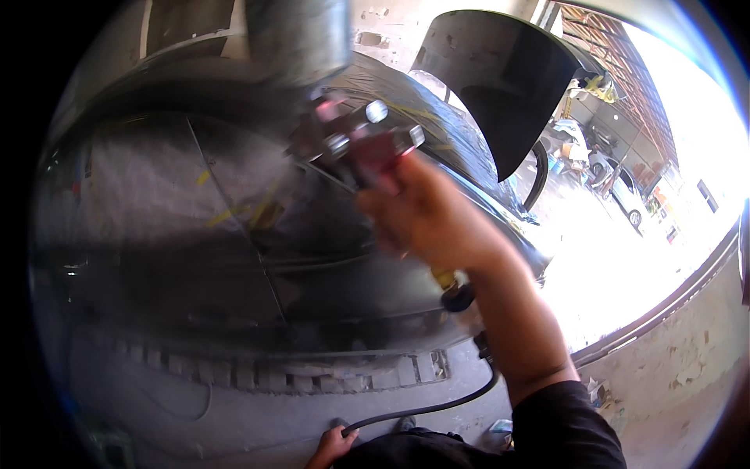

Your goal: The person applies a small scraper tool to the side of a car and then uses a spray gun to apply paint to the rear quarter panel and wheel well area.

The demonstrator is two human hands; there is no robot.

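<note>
A red and silver spray gun [367,148] is gripped in my right hand [422,209], raised in front of the car's dark side. Its metal cup [301,43] rises above it, blurred by motion. Below the grip hangs a yellow and black fitting [449,288] with the air hose [437,406] leading down. Low in the middle, my left hand [334,447] is closed around that black hose. The car's dark door panel [336,293] lies ahead, somewhat hazy. Pale masking [156,187] covers its window area, with bits of yellow tape.
Clear sheeting [422,102] drapes over the car's right end. A dark curved body panel [500,78] stands raised behind it. Slotted edging [391,375] runs along the floor under the car. Right of me is a stained wall [680,352]; a parked car [625,195] sits in the bright background.
</note>
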